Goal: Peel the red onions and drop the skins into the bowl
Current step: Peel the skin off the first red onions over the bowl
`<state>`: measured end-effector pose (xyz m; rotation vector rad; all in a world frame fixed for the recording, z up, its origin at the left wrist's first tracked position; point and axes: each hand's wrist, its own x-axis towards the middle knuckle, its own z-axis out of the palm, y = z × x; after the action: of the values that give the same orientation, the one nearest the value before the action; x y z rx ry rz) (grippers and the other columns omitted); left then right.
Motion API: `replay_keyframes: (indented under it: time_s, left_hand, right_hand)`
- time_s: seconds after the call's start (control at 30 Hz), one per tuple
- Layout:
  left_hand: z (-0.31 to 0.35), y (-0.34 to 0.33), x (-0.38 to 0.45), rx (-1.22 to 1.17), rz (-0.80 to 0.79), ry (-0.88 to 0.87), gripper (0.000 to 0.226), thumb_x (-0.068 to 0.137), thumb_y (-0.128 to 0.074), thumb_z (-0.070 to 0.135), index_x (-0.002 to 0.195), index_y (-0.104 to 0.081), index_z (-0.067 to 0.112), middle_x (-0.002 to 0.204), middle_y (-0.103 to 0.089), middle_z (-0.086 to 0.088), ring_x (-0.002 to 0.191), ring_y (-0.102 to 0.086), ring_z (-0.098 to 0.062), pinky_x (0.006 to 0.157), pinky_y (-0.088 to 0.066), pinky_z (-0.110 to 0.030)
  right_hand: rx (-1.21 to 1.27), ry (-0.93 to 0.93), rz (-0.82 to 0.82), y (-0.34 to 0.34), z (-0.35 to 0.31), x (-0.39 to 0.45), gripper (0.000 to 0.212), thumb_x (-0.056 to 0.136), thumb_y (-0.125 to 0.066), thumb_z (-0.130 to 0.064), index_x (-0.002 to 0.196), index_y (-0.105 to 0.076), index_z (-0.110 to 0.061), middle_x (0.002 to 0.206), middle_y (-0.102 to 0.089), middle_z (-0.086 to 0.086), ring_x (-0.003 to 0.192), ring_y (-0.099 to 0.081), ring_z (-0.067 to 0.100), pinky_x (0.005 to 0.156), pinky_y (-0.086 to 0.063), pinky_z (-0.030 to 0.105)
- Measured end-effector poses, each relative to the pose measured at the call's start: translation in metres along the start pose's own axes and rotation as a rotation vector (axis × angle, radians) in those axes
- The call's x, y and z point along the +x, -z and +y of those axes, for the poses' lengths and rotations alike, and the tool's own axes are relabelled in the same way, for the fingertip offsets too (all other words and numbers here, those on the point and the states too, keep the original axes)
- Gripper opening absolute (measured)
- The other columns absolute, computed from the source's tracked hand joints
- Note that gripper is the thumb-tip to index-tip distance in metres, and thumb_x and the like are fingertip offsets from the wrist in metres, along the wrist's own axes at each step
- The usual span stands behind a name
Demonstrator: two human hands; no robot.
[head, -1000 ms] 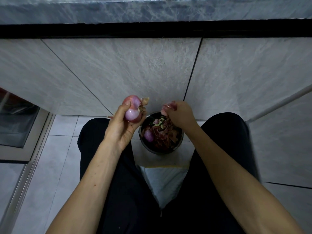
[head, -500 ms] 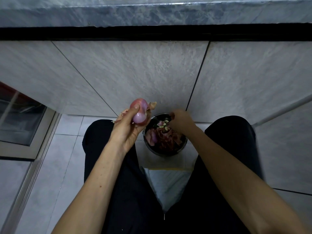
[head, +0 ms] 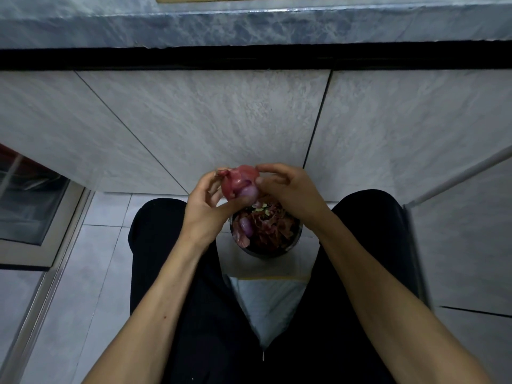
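Head view shows our hands together on one onion (head: pixel 240 182), held just above the far rim of the bowl (head: pixel 291 249). Our left hand (head: pixel 205 207) grips the onion from below and from the left, thumb curled under it and fingers wrapped behind, which keeps it steady and turns the unpeeled side toward the other hand. Our right hand (head: pixel 286 188) comes in from the right with curled fingers, their tips pinching at the upper right of the onion, where loose red skin seems to remain. We judge this a fresh grip for pulling off another strip. Part of the onion already shows pale purple flesh low on its right side; the rest looks darker red, so the peeling is partly done.

Holding the onion over the bowl makes sense: any skin (head: pixel 270 227) that tears free should fall straight in, not onto our legs. The bowl sits between our knees on a pale surface (head: pixel 241 266), right beneath our right wrist. It is heaped with red skins, a few green scraps, and what looks like a peeled onion (head: pixel 246 227) at its left side.

Beyond that, our dark trousers (head: pixel 155 245) frame the bowl on both sides, with a tiled floor (head: pixel 91 245) to the left and a grey cabinet front (head: pixel 194 120) ahead.
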<state>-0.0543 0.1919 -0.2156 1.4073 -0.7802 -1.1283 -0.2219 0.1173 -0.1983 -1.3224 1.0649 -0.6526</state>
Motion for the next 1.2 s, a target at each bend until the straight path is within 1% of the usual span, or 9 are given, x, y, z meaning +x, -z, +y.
replay_keyframes:
  time_s: [0.17, 0.27, 0.4, 0.5, 0.63, 0.8, 0.9, 1.0, 1.2]
  left_hand:
    - [0.0, 0.002, 0.001, -0.063, -0.06, 0.024, 0.067, 0.064, -0.089, 0.002, 0.124, -0.064, 0.011, 0.123, -0.072, -0.008, 0.118, -0.066, -0.024, 0.095, -0.052, -0.027]
    - [-0.001, 0.0, 0.001, -0.056, -0.059, 0.026, 0.068, 0.06, -0.09, 0.005, 0.122, -0.064, 0.009, 0.121, -0.072, -0.011, 0.118, -0.066, -0.028, 0.098, -0.053, -0.033]
    - [-0.004, 0.0, 0.004, -0.048, -0.032, 0.034, 0.075, 0.055, -0.09, 0.0, 0.123, -0.062, 0.008, 0.123, -0.071, -0.013, 0.118, -0.066, -0.03, 0.099, -0.053, -0.037]
    - [-0.003, -0.001, 0.003, -0.047, -0.066, 0.058, 0.081, 0.052, -0.091, 0.009, 0.127, -0.061, 0.004, 0.119, -0.072, -0.014, 0.113, -0.067, -0.029, 0.101, -0.052, -0.041]
    - [0.001, -0.001, 0.003, -0.087, -0.057, 0.083, 0.081, 0.051, -0.09, -0.001, 0.126, -0.062, 0.008, 0.109, -0.074, -0.005, 0.102, -0.07, -0.018, 0.09, -0.054, -0.029]
    - [0.006, -0.003, -0.001, -0.075, -0.033, 0.037, 0.089, 0.048, -0.089, -0.01, 0.127, -0.061, 0.02, 0.116, -0.074, 0.0, 0.109, -0.068, -0.019, 0.09, -0.057, -0.029]
    - [0.008, -0.003, -0.004, -0.064, -0.021, 0.015, 0.085, 0.052, -0.088, -0.007, 0.126, -0.061, 0.026, 0.119, -0.073, 0.003, 0.111, -0.068, -0.021, 0.081, -0.059, -0.029]
    - [0.009, -0.002, -0.004, -0.066, -0.028, 0.012, 0.082, 0.061, -0.082, -0.017, 0.127, -0.061, 0.027, 0.127, -0.069, -0.005, 0.116, -0.067, -0.027, 0.079, -0.059, -0.031]
    - [0.01, -0.001, -0.006, -0.084, -0.032, 0.02, 0.082, 0.061, -0.081, -0.017, 0.129, -0.059, 0.025, 0.127, -0.068, -0.006, 0.114, -0.068, -0.02, 0.083, -0.057, -0.026]
  right_hand:
    - [0.033, -0.01, 0.027, 0.0, 0.0, 0.0, 0.031, 0.085, -0.073, -0.021, 0.116, -0.068, -0.018, 0.087, -0.076, -0.001, 0.077, -0.073, 0.017, 0.083, -0.057, 0.05]
    - [-0.186, 0.076, 0.084, -0.003, -0.001, -0.001, 0.04, 0.078, -0.079, -0.033, 0.114, -0.07, -0.018, 0.097, -0.075, -0.002, 0.083, -0.071, 0.009, 0.085, -0.058, 0.039]
    - [-0.38, 0.268, 0.11, 0.001, 0.0, 0.002, 0.032, 0.081, -0.075, -0.034, 0.097, -0.074, -0.006, 0.085, -0.074, 0.011, 0.08, -0.07, 0.024, 0.076, -0.055, 0.045]
    - [-0.53, 0.357, 0.051, 0.004, 0.001, 0.006, 0.032, 0.087, -0.065, -0.036, 0.096, -0.073, -0.007, 0.081, -0.074, 0.007, 0.074, -0.068, 0.022, 0.071, -0.054, 0.042]
    - [-0.631, 0.5, 0.018, 0.006, 0.002, 0.006, 0.025, 0.093, -0.055, -0.028, 0.088, -0.069, -0.007, 0.066, -0.064, -0.003, 0.055, -0.054, 0.014, 0.056, -0.043, 0.03]
    - [-0.728, 0.535, 0.041, 0.002, 0.0, 0.003, 0.023, 0.092, -0.05, -0.024, 0.091, -0.066, -0.006, 0.072, -0.067, 0.007, 0.062, -0.058, 0.023, 0.059, -0.049, 0.036]
    - [-0.789, 0.537, 0.058, -0.005, -0.001, 0.001, 0.022, 0.092, -0.05, -0.023, 0.088, -0.063, -0.006, 0.073, -0.064, 0.007, 0.061, -0.053, 0.021, 0.059, -0.049, 0.038]
    - [-0.797, 0.52, 0.076, -0.01, -0.001, 0.0, 0.019, 0.092, -0.051, -0.02, 0.088, -0.062, -0.005, 0.072, -0.059, 0.005, 0.061, -0.051, 0.02, 0.059, -0.047, 0.038]
    - [-0.819, 0.537, 0.204, -0.017, 0.003, -0.001, 0.022, 0.091, -0.051, -0.019, 0.085, -0.066, -0.003, 0.07, -0.066, 0.01, 0.057, -0.059, 0.027, 0.056, -0.052, 0.039]
